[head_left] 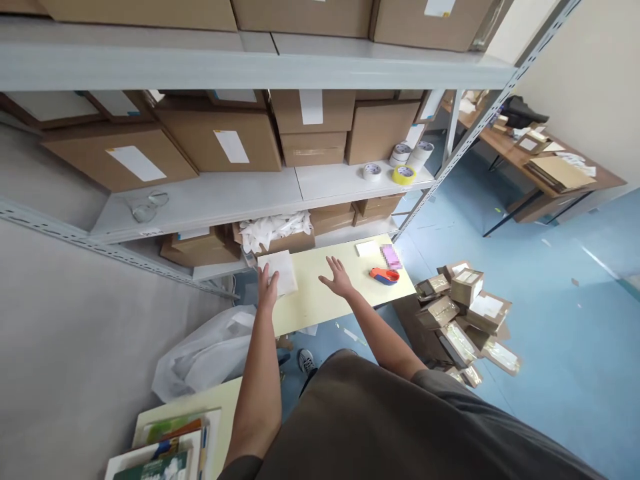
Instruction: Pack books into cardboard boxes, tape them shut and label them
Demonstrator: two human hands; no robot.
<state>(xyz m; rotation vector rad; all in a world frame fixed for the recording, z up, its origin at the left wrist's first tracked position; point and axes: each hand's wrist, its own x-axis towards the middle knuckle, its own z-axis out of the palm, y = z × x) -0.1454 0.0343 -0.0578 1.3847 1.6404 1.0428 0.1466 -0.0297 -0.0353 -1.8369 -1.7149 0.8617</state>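
Note:
My left hand (269,288) rests at the left edge of a flat white square item (284,272) on the pale yellow table (310,300). Its thumb and fingers are apart and look laid on the item rather than wrapped round it. Over the middle of the table is my right hand (337,277), fingers spread and nothing in it. Farther right lie an orange and blue tape dispenser (384,276), a small white sheet (367,249) and a pink pixelated item (391,257).
A grey metal shelf (225,200) with cardboard boxes and tape rolls (403,175) stands just behind the table. Small cartons (467,287) are heaped on the floor at right. A white plastic bag (205,350) and a side table with books (165,447) are at left.

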